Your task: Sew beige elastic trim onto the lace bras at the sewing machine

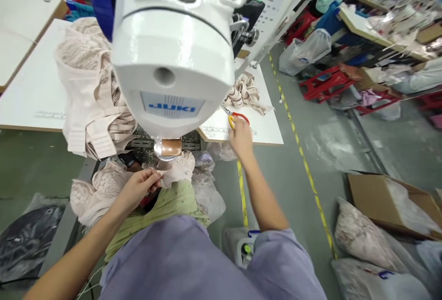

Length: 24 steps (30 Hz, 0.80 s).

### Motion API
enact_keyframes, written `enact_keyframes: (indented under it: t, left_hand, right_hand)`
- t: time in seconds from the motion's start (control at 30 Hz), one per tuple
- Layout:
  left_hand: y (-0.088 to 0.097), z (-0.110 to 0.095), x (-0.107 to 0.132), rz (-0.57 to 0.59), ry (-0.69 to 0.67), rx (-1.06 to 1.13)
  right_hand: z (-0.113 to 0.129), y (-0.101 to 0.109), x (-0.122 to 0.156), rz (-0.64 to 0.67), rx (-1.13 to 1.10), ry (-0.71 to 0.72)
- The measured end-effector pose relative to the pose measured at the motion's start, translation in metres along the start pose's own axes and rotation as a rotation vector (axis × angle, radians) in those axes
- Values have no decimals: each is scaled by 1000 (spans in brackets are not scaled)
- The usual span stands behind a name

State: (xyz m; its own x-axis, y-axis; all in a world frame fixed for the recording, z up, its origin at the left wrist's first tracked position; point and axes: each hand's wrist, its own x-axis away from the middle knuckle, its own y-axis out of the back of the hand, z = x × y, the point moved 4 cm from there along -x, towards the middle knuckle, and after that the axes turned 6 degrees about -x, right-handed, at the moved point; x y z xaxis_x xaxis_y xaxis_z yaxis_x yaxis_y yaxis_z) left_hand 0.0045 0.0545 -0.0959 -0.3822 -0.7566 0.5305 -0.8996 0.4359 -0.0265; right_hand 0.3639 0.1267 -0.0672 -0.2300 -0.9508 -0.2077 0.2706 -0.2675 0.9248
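Observation:
A white Juki sewing machine fills the top middle of the head view. Below it, my left hand pinches a pale pink lace fabric piece that lies over my lap. My right hand reaches to the table edge and closes on small scissors with red and yellow handles. Behind the scissors lies a small heap of beige strap pieces. A pile of pink lace garments hangs over the table's left front edge.
The white table runs left and right of the machine. A yellow floor line runs past on the right. Bags of fabric and a cardboard box sit on the floor at right. Red stools stand farther back.

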Motion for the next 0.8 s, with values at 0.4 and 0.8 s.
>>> enact_keyframes:
  t: [0.4, 0.8]
  left_hand:
    - [2, -14, 13, -51, -1, 307]
    - [-5, -38, 29, -23, -9, 140]
  right_hand:
    - [-3, 26, 66, 330, -81, 34]
    - [129, 26, 159, 393, -344, 505]
